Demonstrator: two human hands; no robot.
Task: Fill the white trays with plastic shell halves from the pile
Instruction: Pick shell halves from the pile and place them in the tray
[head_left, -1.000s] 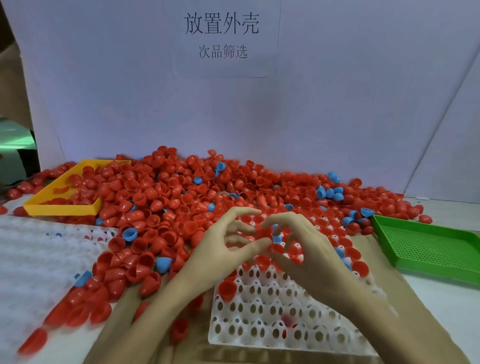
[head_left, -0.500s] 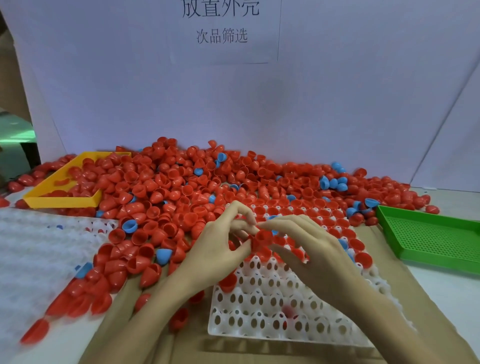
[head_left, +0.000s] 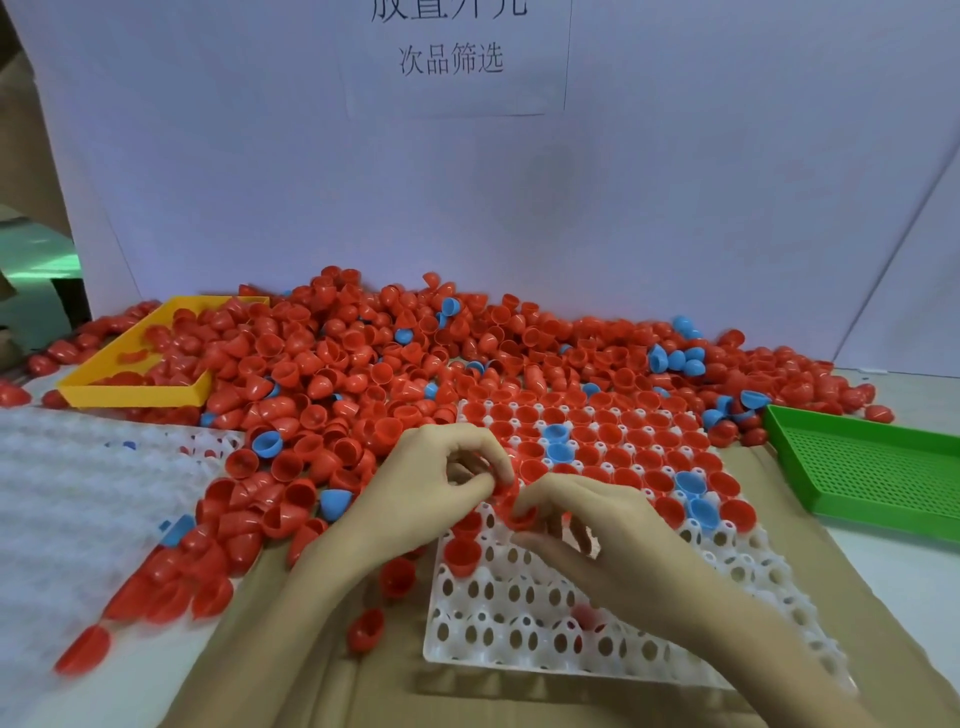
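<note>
In the head view, the white tray (head_left: 597, 649) lies near centre with its far rows filled and near cells empty. A red shell half (head_left: 522, 514) is pinched by the right hand (head_left: 613, 540) over an empty cell, seemingly for seating. The left hand (head_left: 426, 488) is curled round more red shells (head_left: 501, 491), likely as a ready supply. The pile (head_left: 363, 364) is kept just beyond, within reach.

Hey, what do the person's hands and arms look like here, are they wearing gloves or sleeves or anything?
No gloves and no sleeves in view: the left hand and right hand are bare, as are both forearms right down to the frame's bottom edge. No rings, watch or wristband show on the visible parts. Fingernails look short and unpainted.
</note>
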